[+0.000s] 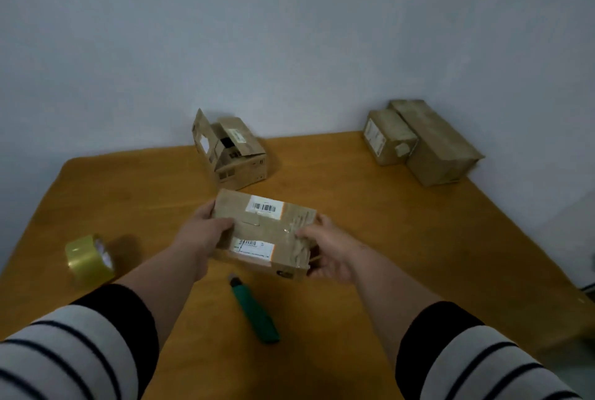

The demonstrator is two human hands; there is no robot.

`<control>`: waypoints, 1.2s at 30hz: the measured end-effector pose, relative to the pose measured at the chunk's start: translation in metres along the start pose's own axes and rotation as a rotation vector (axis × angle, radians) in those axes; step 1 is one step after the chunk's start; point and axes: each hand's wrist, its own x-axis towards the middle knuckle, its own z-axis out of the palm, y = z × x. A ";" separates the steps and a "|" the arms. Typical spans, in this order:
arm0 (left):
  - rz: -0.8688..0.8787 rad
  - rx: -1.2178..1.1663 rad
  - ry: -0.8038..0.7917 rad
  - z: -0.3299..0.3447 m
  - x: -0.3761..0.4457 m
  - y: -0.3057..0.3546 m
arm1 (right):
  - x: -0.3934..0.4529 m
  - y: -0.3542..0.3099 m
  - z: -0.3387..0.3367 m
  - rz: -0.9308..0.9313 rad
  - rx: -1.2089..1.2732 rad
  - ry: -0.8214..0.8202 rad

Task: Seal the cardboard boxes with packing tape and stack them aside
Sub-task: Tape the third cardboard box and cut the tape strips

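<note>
Taped box (262, 232) held between both hands above desk (386, 238). Left hand (206, 235) grips left end, right hand (325, 251) grips right end. Green cutter (256, 314) below hands; tape roll (89, 258) left of left hand; open box (230, 150) beyond.

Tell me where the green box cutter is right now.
In the head view the green box cutter lies flat on the wooden table, near the front centre, just in front of the held cardboard box, with the tape roll off to its left.
</note>
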 end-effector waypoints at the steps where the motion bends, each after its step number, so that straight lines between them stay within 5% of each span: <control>1: -0.018 0.000 -0.013 0.013 0.002 0.004 | 0.000 0.002 -0.011 0.009 0.010 0.006; 18: -0.071 0.034 -0.245 0.303 0.054 0.039 | 0.121 -0.035 -0.212 0.084 0.256 0.256; 36: 0.086 0.196 -0.191 0.379 0.177 0.099 | 0.248 -0.104 -0.253 0.036 0.449 0.380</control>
